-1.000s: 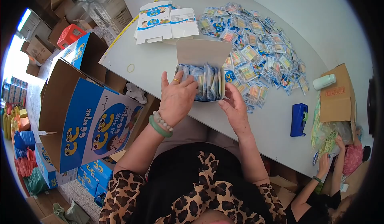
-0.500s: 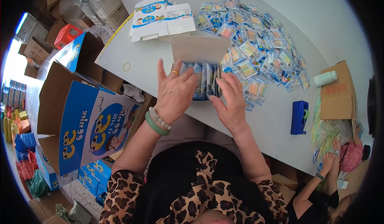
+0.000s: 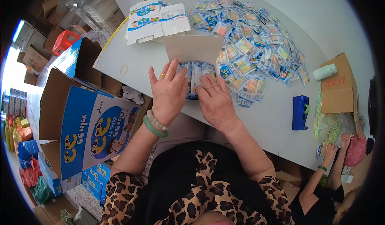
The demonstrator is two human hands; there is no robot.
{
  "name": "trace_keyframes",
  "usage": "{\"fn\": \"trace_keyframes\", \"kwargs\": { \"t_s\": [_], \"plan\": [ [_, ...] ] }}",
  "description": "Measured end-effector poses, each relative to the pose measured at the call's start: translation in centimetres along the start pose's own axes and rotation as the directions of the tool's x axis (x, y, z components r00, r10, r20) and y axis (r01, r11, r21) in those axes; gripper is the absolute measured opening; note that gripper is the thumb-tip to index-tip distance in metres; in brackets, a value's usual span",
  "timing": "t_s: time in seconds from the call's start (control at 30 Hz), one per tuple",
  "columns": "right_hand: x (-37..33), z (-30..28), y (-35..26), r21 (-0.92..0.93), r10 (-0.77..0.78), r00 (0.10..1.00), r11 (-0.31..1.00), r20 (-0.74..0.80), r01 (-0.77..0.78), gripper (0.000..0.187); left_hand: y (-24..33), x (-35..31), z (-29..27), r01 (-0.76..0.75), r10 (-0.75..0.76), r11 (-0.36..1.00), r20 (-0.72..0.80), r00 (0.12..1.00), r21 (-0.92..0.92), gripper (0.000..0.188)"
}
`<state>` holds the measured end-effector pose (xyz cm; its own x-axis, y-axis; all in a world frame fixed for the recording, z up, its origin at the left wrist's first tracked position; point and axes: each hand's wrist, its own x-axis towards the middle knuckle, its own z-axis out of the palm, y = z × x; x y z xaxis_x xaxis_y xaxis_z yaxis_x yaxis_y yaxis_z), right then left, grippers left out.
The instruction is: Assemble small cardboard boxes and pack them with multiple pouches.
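Observation:
A small open carton (image 3: pixel 194 48) stands at the table edge before me, its white lid flap raised at the far side. Small clear-and-blue packets (image 3: pixel 195 70) fill it in a row. My left hand (image 3: pixel 169 91), with a ring and bracelets on it, lies along the carton's left side, fingers apart, the forefinger touching the base of the flap. My right hand (image 3: pixel 216 103) rests on the right part of the packets with fingers stretched flat over them. Both hands hide much of the carton's walls. Beyond the right hand spreads a heap of similar packets (image 3: pixel 244 46).
Flattened white-and-blue cartons (image 3: pixel 172 22) lie at the back left, near a rubber band (image 3: pixel 124 69). On the right are a blue tape dispenser (image 3: pixel 299 112), a white bottle (image 3: pixel 325 71) and a cardboard box (image 3: pixel 339 84). A large blue carton (image 3: pixel 96 128) stands open at left. Another person's hands (image 3: pixel 335 146) work at lower right.
My right hand has moved left from the carton's right side onto the packets. The packets now lie more tilted and flatter. My left hand has shifted slightly left, and the view has moved a little.

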<state>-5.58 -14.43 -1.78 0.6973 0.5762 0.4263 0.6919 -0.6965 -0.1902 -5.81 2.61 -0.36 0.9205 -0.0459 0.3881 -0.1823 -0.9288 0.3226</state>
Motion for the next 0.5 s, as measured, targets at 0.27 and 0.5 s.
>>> {"fn": "trace_keyframes", "kwargs": {
  "t_s": [0.27,0.5],
  "plan": [
    [-1.0,-1.7,0.9,0.242,-0.087,0.975,0.961,-0.206,0.137,0.031,-0.8,0.7,1.1,-0.228,0.276,0.948,0.218,0.936,-0.222,0.036],
    [0.5,0.4,5.1,0.922,0.705,0.703,0.204,0.094,-0.328,0.035,-0.1,0.6,0.7,-0.191,0.239,0.962,0.267,0.933,-0.194,0.04]
  ]
}}
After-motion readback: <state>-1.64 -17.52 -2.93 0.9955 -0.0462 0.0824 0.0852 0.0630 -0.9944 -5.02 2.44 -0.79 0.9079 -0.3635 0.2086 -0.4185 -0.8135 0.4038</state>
